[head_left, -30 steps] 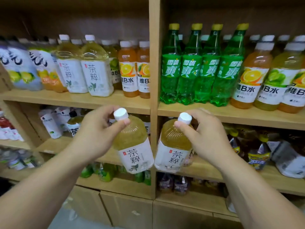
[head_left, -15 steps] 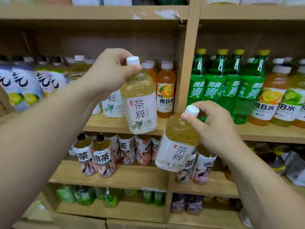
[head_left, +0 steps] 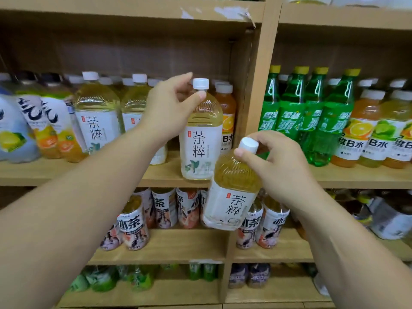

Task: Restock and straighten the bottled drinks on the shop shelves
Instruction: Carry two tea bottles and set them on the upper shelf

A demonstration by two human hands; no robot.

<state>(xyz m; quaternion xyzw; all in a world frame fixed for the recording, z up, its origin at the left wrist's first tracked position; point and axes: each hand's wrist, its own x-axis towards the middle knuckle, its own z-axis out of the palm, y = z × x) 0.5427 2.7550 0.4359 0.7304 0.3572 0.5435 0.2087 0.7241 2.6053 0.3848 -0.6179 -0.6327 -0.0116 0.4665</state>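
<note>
Two bare forearms reached up from the lower corners of the frame toward the centre. The right hand (head_left: 282, 166), right of centre, pinched the white cap of a tilted tea bottle (head_left: 231, 195) between thumb and fingertips, wrist bent, the bottle hanging in the air in front of the wooden upright (head_left: 256, 103) with its base swung toward the lower left. Farther in, the left hand (head_left: 169, 108), just above centre, gripped the neck of an upright tea bottle (head_left: 201, 134) below its white cap, thumb across the front and fingers curled behind; its base was at the front edge of the middle shelf (head_left: 44, 172), though contact could not be made out. Behind it stood two orange vitamin-water bottles (head_left: 227, 121), and more tea bottles (head_left: 98, 117) lined the shelf toward the left. Past the upright, in the right of the frame, stood green soda bottles (head_left: 289, 114). On the lower shelf (head_left: 178, 248) stood shorter tea bottles (head_left: 133, 224).
</note>
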